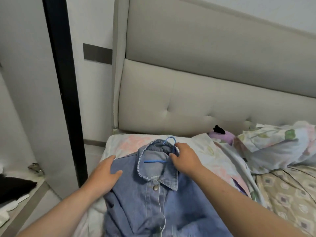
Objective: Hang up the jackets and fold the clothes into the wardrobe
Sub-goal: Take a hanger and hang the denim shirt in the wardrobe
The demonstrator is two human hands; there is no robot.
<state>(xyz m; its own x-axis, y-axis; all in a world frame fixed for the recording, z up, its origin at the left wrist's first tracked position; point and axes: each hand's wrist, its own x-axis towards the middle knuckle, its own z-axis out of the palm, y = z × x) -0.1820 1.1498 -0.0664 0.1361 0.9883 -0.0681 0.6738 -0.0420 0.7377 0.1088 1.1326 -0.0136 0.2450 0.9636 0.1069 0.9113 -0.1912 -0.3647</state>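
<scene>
A blue denim jacket (153,202) lies front-up on the bed, its collar toward the headboard. A blue wire hanger (154,161) sits inside it; the hook sticks out above the collar and the bar shows through the neck opening. My right hand (185,158) pinches the collar's right side next to the hook. The jacket's left shoulder lies under my left hand (104,177), whose fingers curl over the fabric's edge.
A floral pillow (123,144) lies under the collar against the padded headboard (188,93). Rumpled floral bedding (277,147) and a purple item (220,135) lie at right. At left stands the open wardrobe, with a shelf (30,199) holding dark and white clothes.
</scene>
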